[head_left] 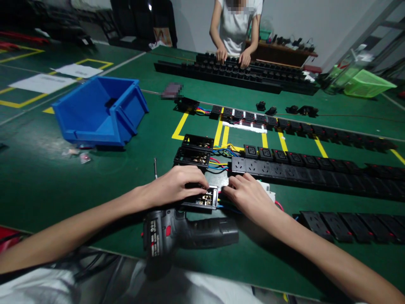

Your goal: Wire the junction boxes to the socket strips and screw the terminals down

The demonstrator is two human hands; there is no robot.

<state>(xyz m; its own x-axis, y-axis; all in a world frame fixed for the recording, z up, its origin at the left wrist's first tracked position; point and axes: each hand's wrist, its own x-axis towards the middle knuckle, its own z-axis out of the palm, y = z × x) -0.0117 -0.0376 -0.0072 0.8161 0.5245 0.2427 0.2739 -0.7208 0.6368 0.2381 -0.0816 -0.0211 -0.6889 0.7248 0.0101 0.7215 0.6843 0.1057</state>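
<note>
My left hand (177, 185) rests over a small black terminal box (205, 199) with brass contacts and holds its top edge. My right hand (249, 196) touches the wires at the box's right side, fingers curled on them. Red and blue wires (221, 206) run from the box under my right hand toward a black socket strip (332, 226). A cordless screwdriver (186, 234) lies on its side just in front of both hands.
Several long socket strips (316, 169) with open wired boxes (194, 156) lie behind my hands. A blue bin (101, 112) stands at the left and a green basket (367, 83) at the far right. A person (236, 29) works on black strips at the far edge. A screwdriver bit (155, 166) lies near my left hand.
</note>
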